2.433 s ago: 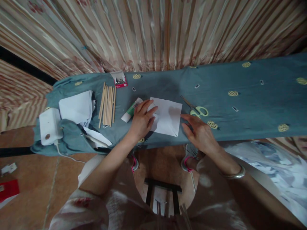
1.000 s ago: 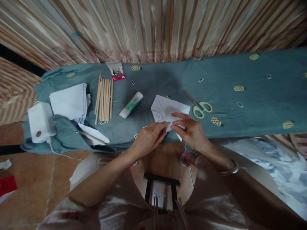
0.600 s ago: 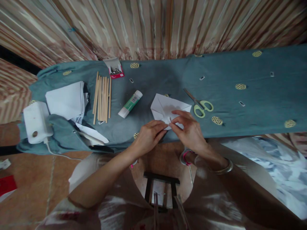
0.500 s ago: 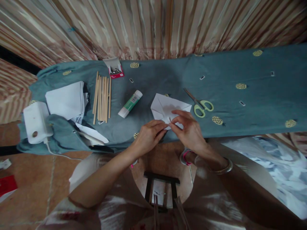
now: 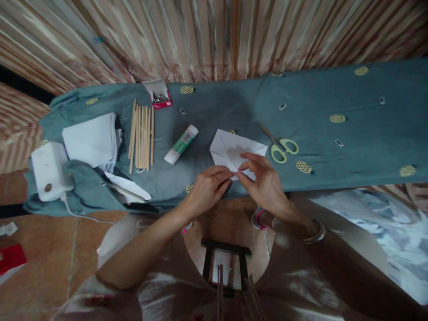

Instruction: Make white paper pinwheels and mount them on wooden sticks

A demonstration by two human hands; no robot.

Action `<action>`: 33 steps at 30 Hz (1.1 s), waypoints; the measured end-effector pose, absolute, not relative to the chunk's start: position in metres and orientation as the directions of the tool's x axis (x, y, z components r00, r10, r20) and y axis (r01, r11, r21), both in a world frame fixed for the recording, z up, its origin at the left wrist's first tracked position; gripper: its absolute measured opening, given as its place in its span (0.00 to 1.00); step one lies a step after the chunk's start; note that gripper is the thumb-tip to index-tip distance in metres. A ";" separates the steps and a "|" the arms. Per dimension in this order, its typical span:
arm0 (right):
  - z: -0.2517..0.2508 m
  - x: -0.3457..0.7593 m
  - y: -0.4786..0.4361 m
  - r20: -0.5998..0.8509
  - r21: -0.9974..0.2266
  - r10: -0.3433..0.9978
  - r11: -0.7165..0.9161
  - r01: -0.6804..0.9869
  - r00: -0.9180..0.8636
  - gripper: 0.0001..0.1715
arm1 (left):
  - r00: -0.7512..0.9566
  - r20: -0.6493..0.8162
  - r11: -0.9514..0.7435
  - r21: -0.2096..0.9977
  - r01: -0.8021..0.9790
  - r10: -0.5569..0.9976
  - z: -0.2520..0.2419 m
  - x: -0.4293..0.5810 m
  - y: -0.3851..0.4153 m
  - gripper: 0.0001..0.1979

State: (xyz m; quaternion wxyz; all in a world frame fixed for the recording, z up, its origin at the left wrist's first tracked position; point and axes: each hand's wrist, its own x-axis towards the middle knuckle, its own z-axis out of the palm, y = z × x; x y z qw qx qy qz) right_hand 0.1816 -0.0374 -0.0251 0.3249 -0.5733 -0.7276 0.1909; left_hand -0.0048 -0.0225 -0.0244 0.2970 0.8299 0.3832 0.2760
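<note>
The left hand (image 5: 207,188) and right hand (image 5: 266,183) pinch the near edge of the paper (image 5: 234,146), mostly just beyond and between them. Uneven pulling could tear it; the scissors (image 5: 275,141), beyond the right hand, might snag its corner.

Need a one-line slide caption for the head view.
Left hand and right hand pinch creased white paper between a glue stick and scissors.

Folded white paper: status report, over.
Left hand, right hand pinching near edge. Folded white paper on patterned teal cloth. Green-handled metal scissors close at right.
</note>
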 end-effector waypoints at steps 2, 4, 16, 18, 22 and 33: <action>-0.026 0.182 -0.038 0.256 -0.643 0.956 0.281 0.712 -0.146 0.03 | 0.554 0.233 -0.533 0.701 0.474 0.799 -0.024 -0.004 -0.023 0.10; -0.026 0.183 -0.038 0.269 -0.629 0.949 0.302 0.716 -0.163 0.04 | 0.552 0.233 -0.533 0.699 0.477 0.800 -0.024 -0.004 -0.023 0.10; -0.029 0.181 -0.043 0.284 -0.534 0.925 0.370 0.761 -0.251 0.19 | 0.559 0.232 -0.546 0.674 0.498 0.796 -0.020 -0.004 -0.023 0.10; -0.028 0.180 -0.043 0.286 -0.510 0.922 0.378 0.773 -0.262 0.19 | 0.561 0.235 -0.549 0.673 0.495 0.794 -0.020 -0.004 -0.023 0.10; -0.028 0.180 -0.043 0.290 -0.461 0.911 0.401 0.791 -0.292 0.18 | 0.566 0.243 -0.559 0.669 0.490 0.788 -0.021 -0.005 -0.023 0.10; -0.029 0.177 -0.044 0.225 -0.450 0.898 0.439 0.777 -0.377 0.26 | 0.584 0.223 -0.565 0.650 0.507 0.780 -0.022 -0.005 -0.025 0.11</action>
